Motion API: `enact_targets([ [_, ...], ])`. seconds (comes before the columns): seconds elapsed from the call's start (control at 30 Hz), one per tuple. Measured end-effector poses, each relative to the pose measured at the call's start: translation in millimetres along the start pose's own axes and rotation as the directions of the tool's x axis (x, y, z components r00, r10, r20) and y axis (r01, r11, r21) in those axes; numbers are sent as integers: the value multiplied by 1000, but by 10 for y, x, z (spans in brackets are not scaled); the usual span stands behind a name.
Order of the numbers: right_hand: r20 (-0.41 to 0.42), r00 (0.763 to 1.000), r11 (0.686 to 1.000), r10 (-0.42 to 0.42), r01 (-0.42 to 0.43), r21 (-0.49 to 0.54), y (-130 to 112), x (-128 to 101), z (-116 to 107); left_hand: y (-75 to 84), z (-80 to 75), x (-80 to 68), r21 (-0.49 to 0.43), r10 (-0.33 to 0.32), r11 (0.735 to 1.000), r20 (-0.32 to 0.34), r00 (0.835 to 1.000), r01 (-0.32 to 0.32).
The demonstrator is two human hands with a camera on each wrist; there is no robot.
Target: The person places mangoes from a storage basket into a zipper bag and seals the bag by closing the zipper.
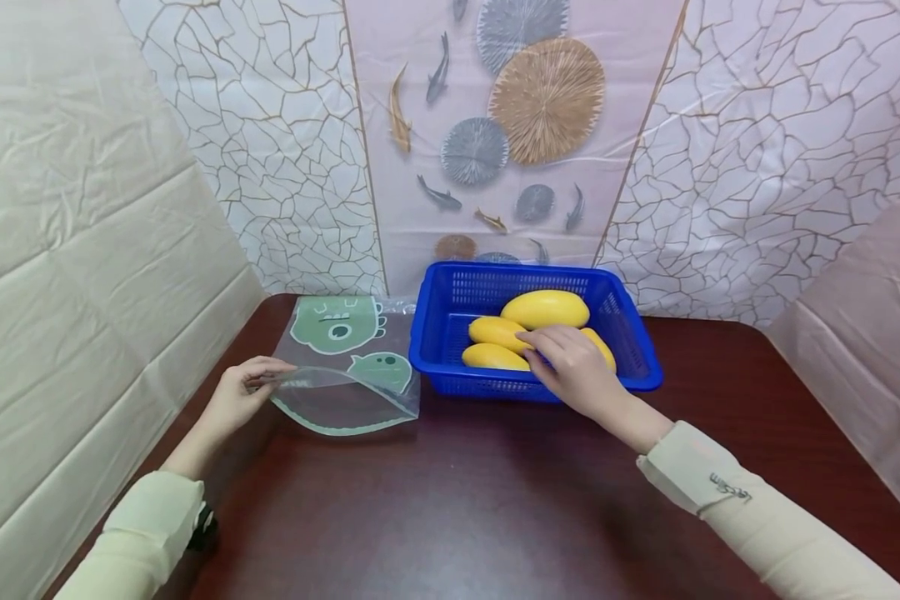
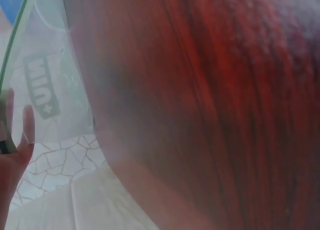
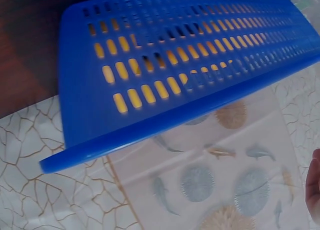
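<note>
The dark red wooden table bears a blue perforated plastic basket at its far centre, holding four yellow mangoes. Just left of the basket lies a clear plastic zip bag with green cartoon prints. The left hand pinches the bag's lifted mouth edge. The right hand rests curled over the front mango. Judgement: picking stage; the next move calls for a firm grasp and lift.

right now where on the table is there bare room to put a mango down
Bare table runs between the two sleeves, in front of the zip bag and blue basket. More lies right of the basket. The basket itself is crowded with mangoes.
</note>
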State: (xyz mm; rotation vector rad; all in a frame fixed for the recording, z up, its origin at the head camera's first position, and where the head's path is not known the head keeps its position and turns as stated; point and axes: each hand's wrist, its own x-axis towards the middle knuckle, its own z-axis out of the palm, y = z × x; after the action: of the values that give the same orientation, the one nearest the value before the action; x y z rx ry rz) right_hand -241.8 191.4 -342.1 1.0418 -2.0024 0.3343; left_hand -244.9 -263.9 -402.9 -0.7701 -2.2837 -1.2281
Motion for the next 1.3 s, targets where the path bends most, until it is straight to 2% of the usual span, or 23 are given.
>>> enact_targets([
  [0.07, 4, 1000, 1000, 7, -7, -8, 32, -13, -13, 72, -12, 8, 41, -36, 999, 11, 999, 35],
  [0.1, 6, 1000, 1000, 8, -8, -7, 49, -22, -20, 54, -16, 4, 42, -54, 998, 19, 998, 53],
  [0.23, 18, 999, 999, 33, -33, -13, 117, -46, -56, -133, -19, -22, -21, -91, 996, 21, 996, 92],
  [0.33, 23, 997, 997, 75, -75, -22, 179, -62, -86, -221, -30, -32, -68, -99, 993, 21, 995, 100],
  [0.53, 60, 985, 985, 163, -159, -62, 313, -126, -131, -237, -35, -25, -113, -103, 988, 22, 994, 105],
  [0.7, 109, 974, 977, 201, -191, -96, 408, -185, -147, -246, -20, -27, -108, -104, 989, -29, 994, 101],
  [0.9, 127, 962, 965, 242, -225, -133, 485, -238, -179, -170, -16, -23, -74, -74, 995, -52, 996, 70],
  [1.13, 161, 952, 960, 260, -237, -149, 543, -256, -200, 75, -41, 13, -30, -105, 994, -30, 994, 104],
  [1.23, 206, 930, 948, 305, -277, -155, 597, -256, -206, 96, -43, 20, -26, -122, 992, -36, 992, 121],
  [1.3, 255, 902, 935, 349, -317, -161, 635, -254, -212, 68, -41, 21, -43, -128, 991, -46, 991, 126],
])
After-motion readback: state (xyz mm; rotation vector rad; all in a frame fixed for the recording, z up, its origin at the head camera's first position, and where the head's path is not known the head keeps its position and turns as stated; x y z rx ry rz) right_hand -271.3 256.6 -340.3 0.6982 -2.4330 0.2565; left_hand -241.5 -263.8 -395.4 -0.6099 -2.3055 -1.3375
